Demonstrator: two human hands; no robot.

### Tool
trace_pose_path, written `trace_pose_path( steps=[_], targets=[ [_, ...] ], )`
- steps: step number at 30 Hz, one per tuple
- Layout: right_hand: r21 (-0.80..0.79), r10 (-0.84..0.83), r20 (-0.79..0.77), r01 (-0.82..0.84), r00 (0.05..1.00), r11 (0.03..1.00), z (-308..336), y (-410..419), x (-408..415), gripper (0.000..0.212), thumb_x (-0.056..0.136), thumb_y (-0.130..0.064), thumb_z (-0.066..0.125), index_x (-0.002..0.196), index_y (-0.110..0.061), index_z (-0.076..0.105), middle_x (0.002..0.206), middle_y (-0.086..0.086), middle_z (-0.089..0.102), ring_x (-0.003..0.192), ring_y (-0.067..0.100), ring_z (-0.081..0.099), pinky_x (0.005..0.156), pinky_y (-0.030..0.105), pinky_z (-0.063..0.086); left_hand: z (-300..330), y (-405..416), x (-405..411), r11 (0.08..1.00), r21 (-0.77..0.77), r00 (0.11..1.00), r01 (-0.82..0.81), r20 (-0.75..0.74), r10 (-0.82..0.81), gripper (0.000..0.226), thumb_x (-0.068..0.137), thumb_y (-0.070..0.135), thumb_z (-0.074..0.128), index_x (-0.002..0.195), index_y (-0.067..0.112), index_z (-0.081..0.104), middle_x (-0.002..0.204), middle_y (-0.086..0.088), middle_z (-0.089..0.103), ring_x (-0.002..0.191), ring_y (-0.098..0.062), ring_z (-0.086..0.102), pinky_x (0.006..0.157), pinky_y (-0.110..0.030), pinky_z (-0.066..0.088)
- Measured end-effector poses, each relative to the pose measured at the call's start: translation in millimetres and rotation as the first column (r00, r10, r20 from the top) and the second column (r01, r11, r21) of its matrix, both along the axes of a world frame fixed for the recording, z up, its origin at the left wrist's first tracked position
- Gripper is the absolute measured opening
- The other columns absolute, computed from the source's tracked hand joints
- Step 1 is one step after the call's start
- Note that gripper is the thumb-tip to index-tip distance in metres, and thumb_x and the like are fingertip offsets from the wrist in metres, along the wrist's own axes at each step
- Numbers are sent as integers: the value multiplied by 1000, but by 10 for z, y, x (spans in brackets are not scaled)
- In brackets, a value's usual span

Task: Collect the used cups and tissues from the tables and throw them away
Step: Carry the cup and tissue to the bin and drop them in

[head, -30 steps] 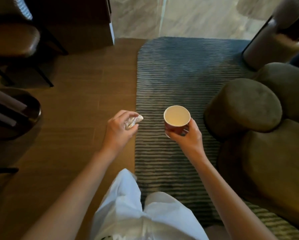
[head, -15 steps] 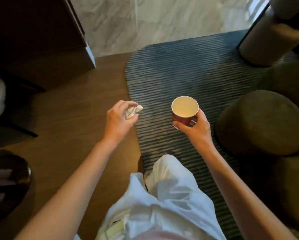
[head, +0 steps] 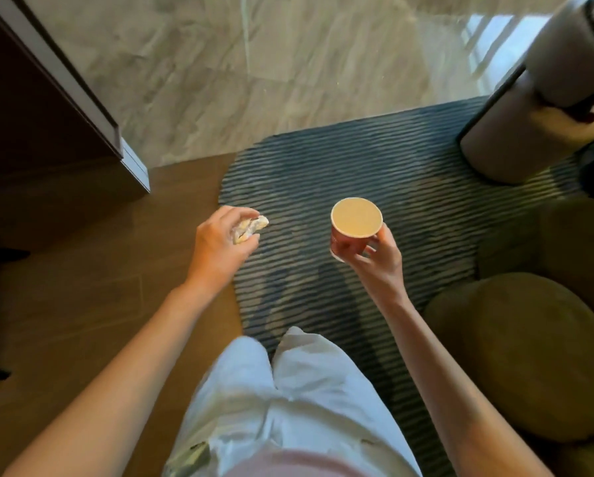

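My left hand (head: 220, 246) is closed around a crumpled white tissue (head: 251, 227), whose end sticks out past my fingers. My right hand (head: 378, 266) holds a red paper cup (head: 355, 223) upright by its lower side, with its pale inside facing up. Both hands hover in front of me at waist height, above the edge where the wooden floor meets a striped rug (head: 409, 173). The cup and tissue are about a hand's width apart.
Olive round cushioned seats (head: 529, 356) stand at the right. A pale cylindrical seat or stand (head: 515, 132) is at the far right. A dark cabinet (head: 41, 125) stands at the left. Marble floor (head: 271, 63) lies ahead. My white trousers (head: 282, 401) show below.
The view has moved forward and turned right: the dark table and chair at the left dropped out of sight and the marble floor came closer. Both hands keep their holds.
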State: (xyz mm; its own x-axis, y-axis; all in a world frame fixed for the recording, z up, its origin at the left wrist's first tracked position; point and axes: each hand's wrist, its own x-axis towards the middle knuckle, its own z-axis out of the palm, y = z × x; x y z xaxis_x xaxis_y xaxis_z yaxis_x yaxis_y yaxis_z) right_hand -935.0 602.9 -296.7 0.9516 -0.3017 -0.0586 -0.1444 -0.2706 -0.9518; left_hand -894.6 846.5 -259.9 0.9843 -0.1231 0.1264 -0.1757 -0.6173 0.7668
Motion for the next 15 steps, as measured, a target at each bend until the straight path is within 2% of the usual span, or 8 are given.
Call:
trace_pose_path(
  steps=[3,6,9,13,15],
  targets=[
    [16,-2,-11,2,1000,1000,25,-131,684,63,68,-17,85,120,-26,51,121,8,58,110,16,58,91,33,53,1,-169,649,1000,-4,1000,-6,-22,6,29,74,1,73,102,8,69,99,1,65,88,-9,58,77,-13,39],
    [60,-33,-35,35,999,998,-52,-314,1384,61,66,-16,87,116,-28,53,119,10,60,108,19,61,91,38,54,-116,-340,1375,1000,4,998,-17,-61,17,31,72,1,74,100,11,70,98,0,66,87,-10,58,76,-13,39],
    [49,-83,-23,84,996,995,-138,-512,2118,63,66,-15,87,116,-31,53,120,9,60,109,19,61,89,32,54,-242,-519,2228,1000,-8,998,25,-59,-25,32,70,2,74,99,15,70,96,5,65,86,-9,59,76,-7,38],
    [14,-164,-13,164,986,986,-105,-760,3185,65,65,-14,87,119,-24,53,121,9,60,109,16,61,87,26,53,-267,-789,3510,994,-26,994,104,-30,-105,31,71,1,75,100,12,69,99,-2,67,90,-15,61,81,-19,43],
    [-17,-198,-10,197,980,980,-27,-886,3674,68,66,-13,87,123,-19,52,122,10,59,109,16,60,88,27,53,-201,-950,4090,988,-26,988,152,-34,-153,31,73,2,75,101,11,69,101,-3,66,90,-14,61,84,-14,44]
  ],
)
